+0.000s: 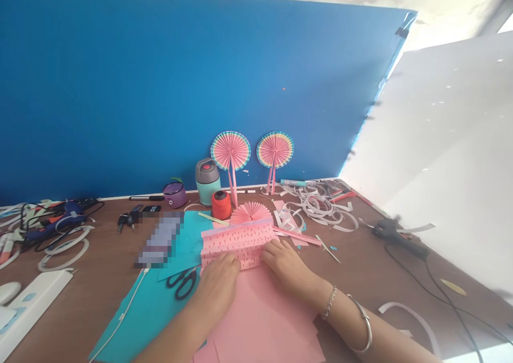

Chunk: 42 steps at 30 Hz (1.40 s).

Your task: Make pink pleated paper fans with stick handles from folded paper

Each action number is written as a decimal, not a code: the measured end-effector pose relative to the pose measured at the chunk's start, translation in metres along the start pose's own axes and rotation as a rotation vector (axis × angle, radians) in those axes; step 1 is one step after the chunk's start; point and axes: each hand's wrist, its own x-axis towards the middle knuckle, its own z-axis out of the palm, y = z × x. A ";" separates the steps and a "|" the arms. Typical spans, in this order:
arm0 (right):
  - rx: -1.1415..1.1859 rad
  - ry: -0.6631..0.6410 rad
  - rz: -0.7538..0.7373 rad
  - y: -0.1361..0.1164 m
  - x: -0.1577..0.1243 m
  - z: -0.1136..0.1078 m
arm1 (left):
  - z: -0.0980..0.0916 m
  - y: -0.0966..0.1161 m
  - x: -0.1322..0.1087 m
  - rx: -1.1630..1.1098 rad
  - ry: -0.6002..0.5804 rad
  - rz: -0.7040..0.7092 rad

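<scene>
A pink patterned paper sheet (236, 241) with crosswise folds lies over plain pink sheets (264, 315). My left hand (220, 280) has its curled fingers closed on the near left edge of the patterned sheet. At the near right edge, my right hand (286, 264) holds the same sheet, fingers bent together over it. Just behind it is a pink pleated paper fan (251, 212), partly hidden. Teal paper (140, 315) and black-handled scissors (186, 287) lie left of my left hand.
Two round paper fans (230, 151) stand against the blue panel (160, 85). A flask (208, 184), a red thread spool (221, 205) and a purple pot (175, 194) stand behind. Curled white strips (320, 205) lie back right. A power strip (36, 309) and a blurred phone-like rectangle (160, 240) are left.
</scene>
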 end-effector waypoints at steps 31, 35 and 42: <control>-0.111 0.060 -0.104 0.000 0.004 0.003 | -0.005 0.002 0.000 0.101 -0.050 0.018; 0.008 0.009 -0.039 0.002 0.004 0.002 | -0.009 -0.001 -0.001 0.040 -0.051 -0.013; 0.121 0.100 0.091 0.002 0.009 0.007 | -0.010 -0.005 0.002 -0.055 0.007 -0.063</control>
